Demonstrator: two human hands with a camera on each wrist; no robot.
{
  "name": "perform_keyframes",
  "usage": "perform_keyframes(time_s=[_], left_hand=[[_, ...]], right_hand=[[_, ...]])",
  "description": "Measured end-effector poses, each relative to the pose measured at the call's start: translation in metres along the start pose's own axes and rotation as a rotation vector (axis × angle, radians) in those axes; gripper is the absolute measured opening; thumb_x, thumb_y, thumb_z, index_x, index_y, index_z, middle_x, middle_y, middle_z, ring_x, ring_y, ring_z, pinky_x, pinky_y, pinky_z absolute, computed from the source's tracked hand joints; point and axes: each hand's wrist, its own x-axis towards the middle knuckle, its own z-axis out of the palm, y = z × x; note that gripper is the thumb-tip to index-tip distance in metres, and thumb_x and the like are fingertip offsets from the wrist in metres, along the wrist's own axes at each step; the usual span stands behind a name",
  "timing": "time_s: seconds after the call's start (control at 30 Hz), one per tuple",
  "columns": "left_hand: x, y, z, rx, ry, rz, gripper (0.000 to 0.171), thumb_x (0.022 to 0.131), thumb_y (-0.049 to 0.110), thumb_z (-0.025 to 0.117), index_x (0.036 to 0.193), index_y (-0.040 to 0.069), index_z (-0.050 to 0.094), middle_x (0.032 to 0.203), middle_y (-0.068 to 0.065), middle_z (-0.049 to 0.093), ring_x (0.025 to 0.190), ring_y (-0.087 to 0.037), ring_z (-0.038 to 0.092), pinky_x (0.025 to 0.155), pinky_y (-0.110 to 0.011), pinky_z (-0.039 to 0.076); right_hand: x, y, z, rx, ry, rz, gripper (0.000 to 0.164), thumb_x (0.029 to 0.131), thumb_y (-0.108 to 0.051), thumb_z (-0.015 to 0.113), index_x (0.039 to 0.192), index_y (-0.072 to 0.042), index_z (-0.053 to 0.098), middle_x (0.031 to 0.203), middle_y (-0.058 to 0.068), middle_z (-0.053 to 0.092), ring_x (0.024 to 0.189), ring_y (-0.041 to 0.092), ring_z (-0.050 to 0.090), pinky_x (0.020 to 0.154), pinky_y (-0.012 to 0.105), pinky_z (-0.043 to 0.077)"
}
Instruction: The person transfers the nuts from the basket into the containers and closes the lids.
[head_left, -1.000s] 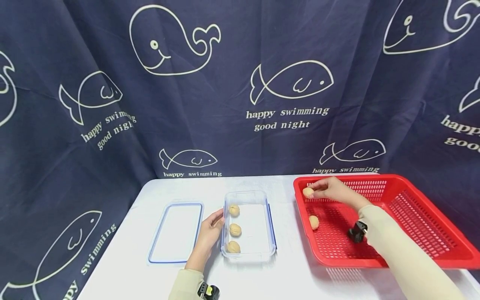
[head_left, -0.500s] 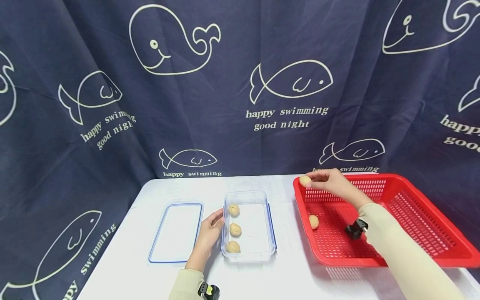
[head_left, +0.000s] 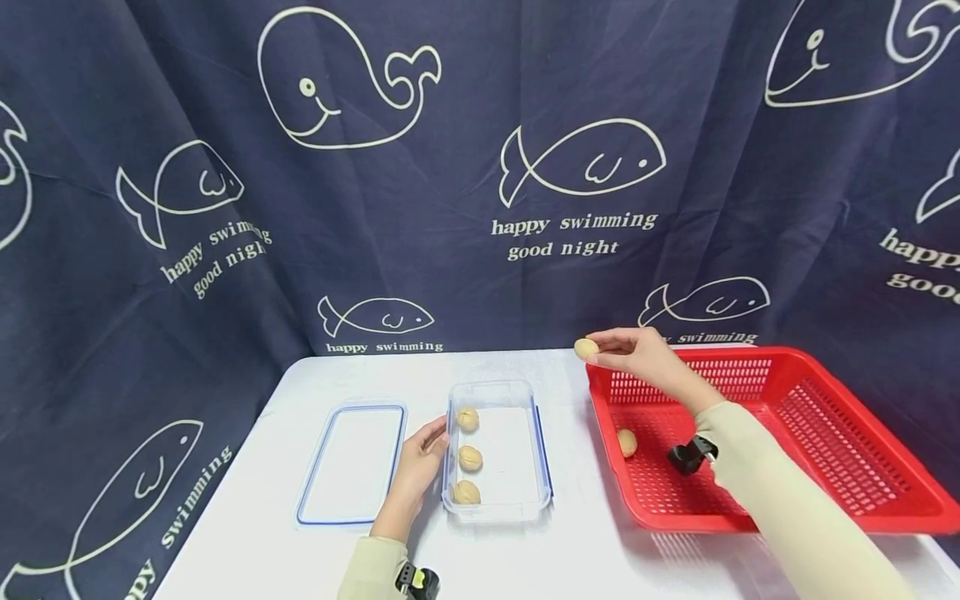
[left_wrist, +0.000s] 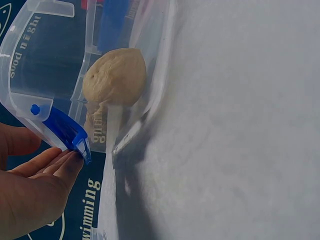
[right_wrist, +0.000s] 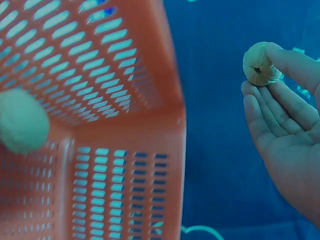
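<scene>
My right hand (head_left: pixel 637 354) pinches a walnut (head_left: pixel 586 349) between thumb and fingertips, just above the far left corner of the red basket (head_left: pixel 678 523). In the right wrist view, that hand (right_wrist: pixel 287 132) holds it outside the basket wall. Another walnut (head_left: pixel 627 443) lies inside the basket by its left side. At the table's middle stands a clear plastic container (head_left: pixel 501 515) with blue latches, three walnuts (head_left: pixel 470 458) lined along its left side. My left hand (head_left: pixel 422 468) rests against that side, its extended fingertips touching a blue latch (left_wrist: pixel 65 131) in the left wrist view.
A clear lid (head_left: pixel 352 467) with a blue seal lies on the white table (head_left: pixel 570 550), left of the left hand. Behind the table hangs a dark blue curtain (head_left: pixel 465 183) printed with whales and fish. The basket reaches to the table's right edge.
My right hand has lifted the walnut from inside the basket, up and leftward past its far left rim. The left hand and the container have stayed in place.
</scene>
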Motion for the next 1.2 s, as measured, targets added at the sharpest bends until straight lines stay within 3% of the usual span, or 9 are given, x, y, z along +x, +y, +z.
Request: perform_keyframes(time_s=[0.7,0.9,1.2], left_hand=[[0.004,-0.002,-0.002,-0.024,0.000,-0.013,0.040,0.099,0.008,0.050,0.137,-0.002,0.048,0.138,-0.023,0.050,0.130,-0.037,0.045,0.110,-0.046,0.037],[0.003,-0.002,-0.001,-0.024,-0.006,-0.007,0.040,0.099,0.008,0.049,0.138,-0.005,0.046,0.139,-0.025,0.049,0.130,-0.038,0.045,0.109,-0.046,0.038],[0.002,-0.001,0.000,-0.032,-0.001,-0.010,0.040,0.099,0.007,0.049,0.137,-0.004,0.047,0.139,-0.024,0.049,0.130,-0.037,0.045,0.110,-0.044,0.038]], right_hand=[[0.034,-0.045,0.047,0.081,-0.067,-0.011,0.041,0.080,-0.013,0.079,0.118,-0.003,0.067,0.106,0.013,0.071,0.095,0.019,0.069,0.082,0.024,0.057],[0.043,-0.053,0.062,0.098,-0.074,-0.019,0.041,0.080,-0.011,0.078,0.118,-0.001,0.067,0.106,0.015,0.071,0.097,0.022,0.068,0.083,0.026,0.057],[0.061,-0.054,0.089,0.127,-0.121,0.012,0.038,0.082,-0.014,0.077,0.118,-0.003,0.068,0.105,0.011,0.071,0.095,0.018,0.068,0.088,0.032,0.056]])
